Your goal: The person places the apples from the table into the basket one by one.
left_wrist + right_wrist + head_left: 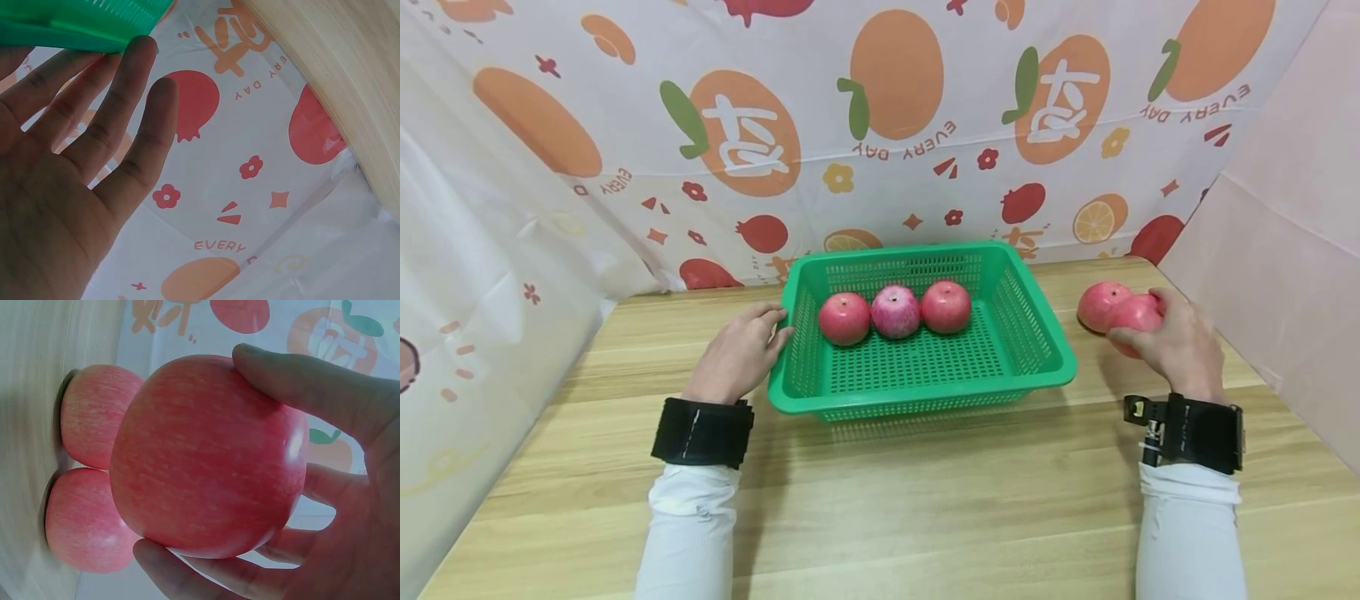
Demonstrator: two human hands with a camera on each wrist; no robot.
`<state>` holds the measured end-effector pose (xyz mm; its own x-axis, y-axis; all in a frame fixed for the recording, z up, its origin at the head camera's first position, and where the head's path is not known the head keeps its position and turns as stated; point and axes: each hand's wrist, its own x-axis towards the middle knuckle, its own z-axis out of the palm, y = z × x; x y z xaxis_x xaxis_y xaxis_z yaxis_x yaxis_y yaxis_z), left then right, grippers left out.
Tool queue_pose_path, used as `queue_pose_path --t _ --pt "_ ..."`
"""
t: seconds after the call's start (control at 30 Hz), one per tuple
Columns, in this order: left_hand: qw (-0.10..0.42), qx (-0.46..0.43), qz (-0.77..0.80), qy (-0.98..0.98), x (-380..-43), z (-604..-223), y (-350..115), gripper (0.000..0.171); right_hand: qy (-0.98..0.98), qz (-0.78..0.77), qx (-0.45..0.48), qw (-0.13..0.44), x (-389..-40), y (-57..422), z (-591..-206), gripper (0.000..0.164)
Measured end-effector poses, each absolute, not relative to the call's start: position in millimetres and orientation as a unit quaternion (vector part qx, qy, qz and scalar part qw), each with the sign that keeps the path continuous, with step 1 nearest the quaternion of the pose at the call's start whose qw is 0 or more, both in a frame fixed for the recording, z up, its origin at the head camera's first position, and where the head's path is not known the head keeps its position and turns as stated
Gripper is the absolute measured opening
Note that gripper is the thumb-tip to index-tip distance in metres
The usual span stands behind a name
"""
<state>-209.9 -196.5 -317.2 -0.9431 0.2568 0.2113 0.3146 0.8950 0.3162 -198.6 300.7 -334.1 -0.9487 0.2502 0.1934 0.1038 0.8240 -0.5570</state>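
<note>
A green plastic basket (917,398) stands on the table with three apples in a row: a red apple (844,319), a mottled pinkish-purple apple (896,312) and another red apple (946,307). My left hand (733,357) is at its left end, with fairly straight, spread fingers (134,81) touching the rim. Off to the right of the basket, my right hand (1189,346) grips a red apple (209,456) between thumb and fingers, raised above the table. Two more red apples, an upper one (100,415) and a lower one (90,522), sit side by side beyond it in the right wrist view.
The wood-grain table (925,508) extends in front of the basket. A fruit-printed sheet (820,217) hangs close behind the basket, and a plain pale sheet (1300,250) closes off the right side.
</note>
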Motion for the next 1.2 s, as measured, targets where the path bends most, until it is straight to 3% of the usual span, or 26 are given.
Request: queue_pose_path --t 0.67,1.2 --pt "0.084 -0.15 -0.169 -0.971 -210 -316 -195 0.041 -0.939 0.3 -0.075 0.147 -205 291 -317 0.08" --pt "0.087 -0.157 -0.168 -0.969 -211 -316 -196 0.039 -0.932 0.315 -0.035 0.175 -210 270 -300 0.072"
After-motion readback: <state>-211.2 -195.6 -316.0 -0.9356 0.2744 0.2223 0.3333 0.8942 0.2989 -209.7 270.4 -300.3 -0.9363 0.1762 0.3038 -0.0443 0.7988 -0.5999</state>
